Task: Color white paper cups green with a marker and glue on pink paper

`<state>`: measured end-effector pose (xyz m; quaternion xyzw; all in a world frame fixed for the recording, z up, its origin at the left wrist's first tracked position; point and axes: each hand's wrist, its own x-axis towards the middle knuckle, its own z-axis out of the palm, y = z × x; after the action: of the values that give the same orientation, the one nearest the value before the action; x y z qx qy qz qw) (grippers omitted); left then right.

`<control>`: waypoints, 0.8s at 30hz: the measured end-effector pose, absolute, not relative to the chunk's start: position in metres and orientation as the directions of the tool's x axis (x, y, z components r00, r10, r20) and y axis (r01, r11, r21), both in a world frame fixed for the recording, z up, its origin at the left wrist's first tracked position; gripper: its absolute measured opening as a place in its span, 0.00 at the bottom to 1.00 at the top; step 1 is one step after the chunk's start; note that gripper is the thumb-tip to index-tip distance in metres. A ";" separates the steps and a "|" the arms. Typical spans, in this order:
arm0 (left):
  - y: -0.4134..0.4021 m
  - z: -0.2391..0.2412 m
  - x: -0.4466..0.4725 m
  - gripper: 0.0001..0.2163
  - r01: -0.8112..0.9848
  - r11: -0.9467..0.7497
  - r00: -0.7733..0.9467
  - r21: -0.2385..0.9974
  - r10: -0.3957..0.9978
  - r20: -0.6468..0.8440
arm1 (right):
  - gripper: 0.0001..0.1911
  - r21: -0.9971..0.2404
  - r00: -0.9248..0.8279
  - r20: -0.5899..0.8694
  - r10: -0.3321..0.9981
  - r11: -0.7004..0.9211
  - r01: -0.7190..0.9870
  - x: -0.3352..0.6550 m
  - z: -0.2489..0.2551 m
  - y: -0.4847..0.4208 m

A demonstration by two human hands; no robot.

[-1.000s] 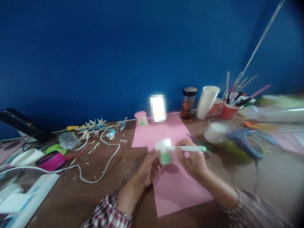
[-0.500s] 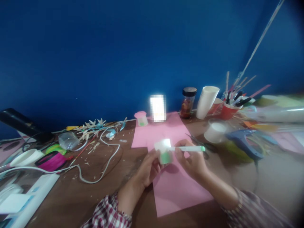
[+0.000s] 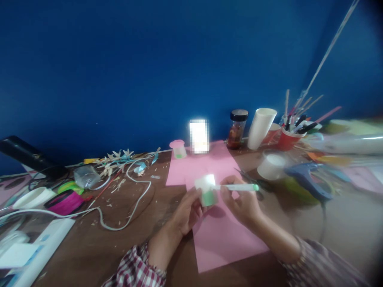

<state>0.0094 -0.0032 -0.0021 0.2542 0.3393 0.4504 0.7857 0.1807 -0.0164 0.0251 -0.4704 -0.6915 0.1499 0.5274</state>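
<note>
My left hand (image 3: pixel 187 210) is closed around a small white cup (image 3: pixel 206 189) whose lower side is coloured green, held tilted above a pink paper sheet (image 3: pixel 220 235). My right hand (image 3: pixel 241 204) grips a green-capped marker (image 3: pixel 239 187), its tip against the cup's side. Both hands hover just over the wooden table (image 3: pixel 125 247).
Behind the hands stand a pink-topped small cup (image 3: pixel 178 148), a dark-lidded jar (image 3: pixel 237 128), a white paper cup (image 3: pixel 261 126) and a red cup of pens (image 3: pixel 289 137). Scissors (image 3: pixel 249 178) and a blue glue gun (image 3: pixel 308 179) lie right. White cable (image 3: pixel 131 207), dried flowers and tape rolls clutter the left.
</note>
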 end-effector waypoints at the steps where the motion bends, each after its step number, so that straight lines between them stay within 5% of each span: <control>1: -0.003 -0.002 0.009 0.12 -0.535 0.467 0.365 0.704 0.879 -0.305 | 0.04 -0.703 0.000 0.589 0.808 0.513 0.492 0.181 0.025 -0.017; 24: -0.003 -0.002 0.010 0.13 -0.543 0.467 0.369 0.699 0.879 -0.300 | 0.05 -0.695 -0.033 0.579 0.814 0.515 0.502 0.178 0.030 -0.018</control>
<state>0.0105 -0.0028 -0.0022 0.2517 0.3346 0.4510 0.7882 0.1780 -0.0182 0.0295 -0.4684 -0.7024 0.1521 0.5138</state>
